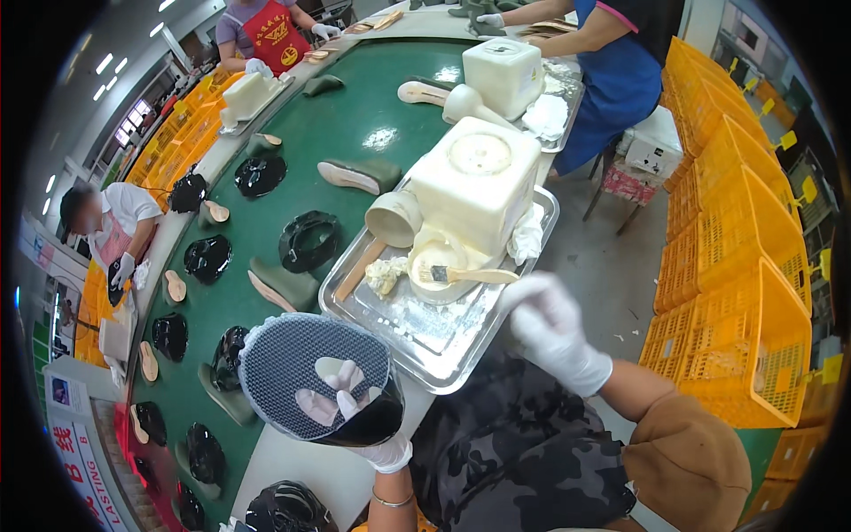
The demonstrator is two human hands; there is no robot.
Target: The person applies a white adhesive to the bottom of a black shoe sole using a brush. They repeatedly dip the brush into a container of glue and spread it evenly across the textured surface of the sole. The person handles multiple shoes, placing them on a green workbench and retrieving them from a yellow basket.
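Note:
My left hand (359, 417), in a white glove, is pushed inside a black shoe upper (315, 377) with a mesh lining and holds it up, opening toward me. My right hand (554, 332), also gloved, hovers just past the near right corner of a metal tray (443, 350), holding nothing. On that tray a glue brush (470, 276) lies across a small round dish (439, 279) of pale glue. A cream square glue container (477, 182) stands behind the dish, with a tipped cup (393, 218) beside it.
A green conveyor belt (355, 115) carries black shoe uppers (308, 239) and green lasts (284, 284) away from me. Other gloved workers stand along it, one at the left (115, 226) and two at the far end. Yellow crates (745, 293) are stacked at the right.

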